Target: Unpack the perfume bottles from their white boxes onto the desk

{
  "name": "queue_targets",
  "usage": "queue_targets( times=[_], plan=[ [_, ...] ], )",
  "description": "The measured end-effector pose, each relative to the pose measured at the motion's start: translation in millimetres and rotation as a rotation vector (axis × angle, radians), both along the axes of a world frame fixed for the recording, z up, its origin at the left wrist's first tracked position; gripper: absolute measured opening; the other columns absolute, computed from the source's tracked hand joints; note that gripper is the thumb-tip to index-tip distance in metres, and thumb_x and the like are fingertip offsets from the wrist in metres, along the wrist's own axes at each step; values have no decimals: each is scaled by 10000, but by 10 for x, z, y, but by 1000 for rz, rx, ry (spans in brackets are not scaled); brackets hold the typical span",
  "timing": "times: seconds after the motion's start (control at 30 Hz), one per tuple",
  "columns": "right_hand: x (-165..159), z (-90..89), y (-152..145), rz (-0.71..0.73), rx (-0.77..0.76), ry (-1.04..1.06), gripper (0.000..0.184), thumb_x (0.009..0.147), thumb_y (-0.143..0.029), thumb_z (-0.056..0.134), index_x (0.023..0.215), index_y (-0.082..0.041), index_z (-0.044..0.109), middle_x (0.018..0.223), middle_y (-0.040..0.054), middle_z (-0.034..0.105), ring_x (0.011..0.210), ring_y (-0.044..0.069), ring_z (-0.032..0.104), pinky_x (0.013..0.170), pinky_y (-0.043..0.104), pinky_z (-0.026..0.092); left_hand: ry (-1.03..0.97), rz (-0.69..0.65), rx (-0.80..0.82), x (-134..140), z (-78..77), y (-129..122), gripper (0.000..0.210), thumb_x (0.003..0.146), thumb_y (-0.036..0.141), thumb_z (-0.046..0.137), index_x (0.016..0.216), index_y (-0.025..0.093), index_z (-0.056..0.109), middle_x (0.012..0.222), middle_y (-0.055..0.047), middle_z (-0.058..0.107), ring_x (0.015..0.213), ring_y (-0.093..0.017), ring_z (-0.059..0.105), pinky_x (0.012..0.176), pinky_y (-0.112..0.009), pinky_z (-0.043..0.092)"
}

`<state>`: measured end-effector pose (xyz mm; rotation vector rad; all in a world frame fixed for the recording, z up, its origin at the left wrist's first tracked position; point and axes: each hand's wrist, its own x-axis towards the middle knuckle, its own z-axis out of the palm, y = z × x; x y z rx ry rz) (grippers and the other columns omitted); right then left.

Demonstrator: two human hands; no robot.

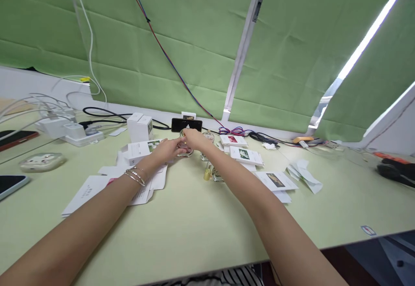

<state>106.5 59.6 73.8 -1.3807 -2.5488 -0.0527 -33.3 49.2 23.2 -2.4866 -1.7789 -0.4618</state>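
Observation:
Toward the back of the table, my left hand has its fingers curled against a small clear glass bottle. Over the bottle's top, my right hand is closed, its fingertips partly hidden; a pointed clear tip shows just above them. Both hands hide much of the bottle. To the right stand another glass bottle and, nearer me, a small bottle with yellow liquid. Close by it, a squat glass bottle is partly covered by my right forearm.
A black phone leans upright behind my hands. Unfolded white cartons lie left, beside a standing white box. Flat picture boxes and crumpled paper lie right. Cables and a power strip run along the back.

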Motion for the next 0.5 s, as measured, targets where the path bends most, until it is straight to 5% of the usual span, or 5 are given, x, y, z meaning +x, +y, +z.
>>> queue_targets(
  times=[0.17, 0.27, 0.5],
  plan=[
    [-5, 398, -50, 21, 88, 35, 230, 941, -197, 354, 1107, -134, 500, 1151, 112, 600, 1048, 203, 561, 821, 280, 433, 12, 41, 8, 9, -2, -34, 393, 833, 439, 464, 1140, 219, 573, 973, -63, 706, 963, -277, 617, 832, -320, 410],
    [16, 516, -176, 51, 47, -56, 224, 893, -203, 455, 1089, -130, 536, 1118, 118, 625, 1032, 217, 573, 798, 277, 445, 16, 47, 11, 11, -5, -30, 397, 836, 440, 454, 1136, 210, 572, 985, -73, 700, 954, -291, 614, 808, -331, 419],
    [36, -70, -455, 125, -149, -241, 197, 683, -148, 712, 868, -143, 642, 894, 76, 701, 843, 201, 645, 627, 215, 455, 19, 36, 25, -19, -42, -2, 365, 824, 324, 474, 1161, 211, 555, 968, -73, 705, 945, -282, 616, 780, -322, 431]
  ],
)
